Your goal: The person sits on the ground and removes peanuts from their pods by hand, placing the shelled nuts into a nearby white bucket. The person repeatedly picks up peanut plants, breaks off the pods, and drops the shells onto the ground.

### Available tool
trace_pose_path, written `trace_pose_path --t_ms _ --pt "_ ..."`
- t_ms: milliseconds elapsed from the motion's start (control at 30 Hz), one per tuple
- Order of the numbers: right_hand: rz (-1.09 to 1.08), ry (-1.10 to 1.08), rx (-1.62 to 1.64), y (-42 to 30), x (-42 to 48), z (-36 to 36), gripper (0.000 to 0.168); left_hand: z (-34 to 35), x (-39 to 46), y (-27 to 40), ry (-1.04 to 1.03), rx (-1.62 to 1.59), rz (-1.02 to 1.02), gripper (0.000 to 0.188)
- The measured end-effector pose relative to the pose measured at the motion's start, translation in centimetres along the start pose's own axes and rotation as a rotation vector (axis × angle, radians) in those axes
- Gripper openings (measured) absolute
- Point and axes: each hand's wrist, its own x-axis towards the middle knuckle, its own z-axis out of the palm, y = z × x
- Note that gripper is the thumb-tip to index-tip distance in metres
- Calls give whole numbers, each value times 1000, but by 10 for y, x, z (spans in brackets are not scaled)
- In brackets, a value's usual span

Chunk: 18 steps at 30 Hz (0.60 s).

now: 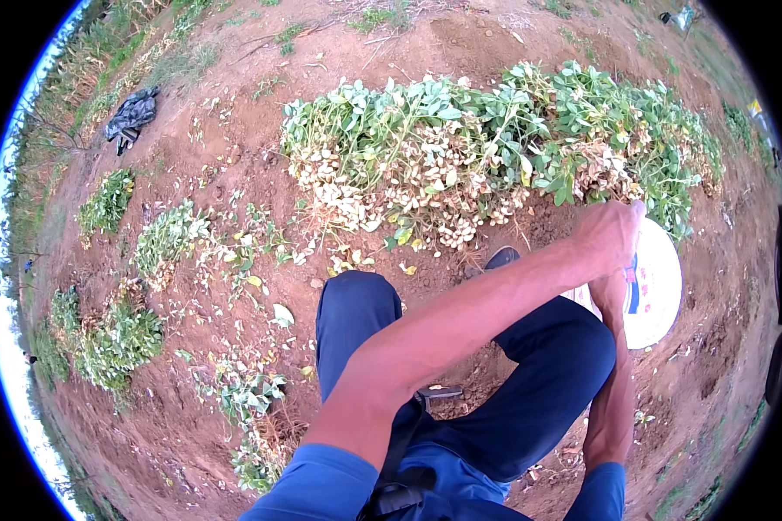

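Observation:
My left arm reaches across my knees to the right, and my left hand [611, 229] is at the near edge of the right-hand heap of pulled peanut plants [625, 120]. Its fingers curl away from view, so what they hold is hidden. Just below it is my right hand [609, 286], mostly covered by the left hand and wrist. Both hands are over or against a white bucket [658, 286] with red and blue print. Beside that heap, more peanut plants [397, 111] lie with clusters of pale pods [423, 176] facing me.
My bent knees [358, 299] stand before the heap. Smaller bunches of peanut plants [120, 345] lie on the reddish soil [234, 391] to the left, among scattered leaves. A dark crumpled sheet or garment [132, 116] lies at the upper left.

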Motion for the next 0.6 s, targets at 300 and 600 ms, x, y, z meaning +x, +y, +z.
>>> trace_pose_path --t_ms 300,600 --pt "91 -69 -200 4 -5 -14 44 -62 -29 -107 -269 314 -229 31" --pt "145 -105 -203 -4 4 -3 46 -267 -241 -389 361 733 -903 38"
